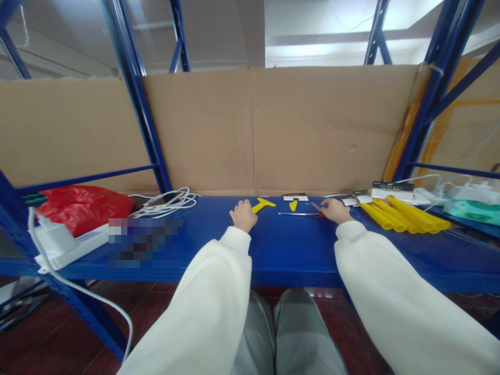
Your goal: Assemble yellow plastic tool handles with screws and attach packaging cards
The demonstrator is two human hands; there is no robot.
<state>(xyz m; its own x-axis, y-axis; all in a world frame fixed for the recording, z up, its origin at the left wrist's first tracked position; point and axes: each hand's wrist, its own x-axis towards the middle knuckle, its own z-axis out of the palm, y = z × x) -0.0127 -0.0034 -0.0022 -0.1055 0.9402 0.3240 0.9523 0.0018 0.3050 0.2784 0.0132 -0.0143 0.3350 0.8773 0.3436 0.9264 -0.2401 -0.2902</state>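
Observation:
My left hand is closed around the handle of a yellow T-shaped tool, its head pointing away to the right on the blue shelf. To the right, my right hand rests low over the shelf with its fingers closed at the end of a thin metal rod. A flat greyish piece lies by its fingertips; what exactly the fingers grip is too small to tell. Between the hands are a small yellow piece and a black-and-white card.
Several yellow tubes with header cards lie right of my right hand. At the left are a coiled white cable, a red plastic bag and a white power strip. Cardboard stands along the back.

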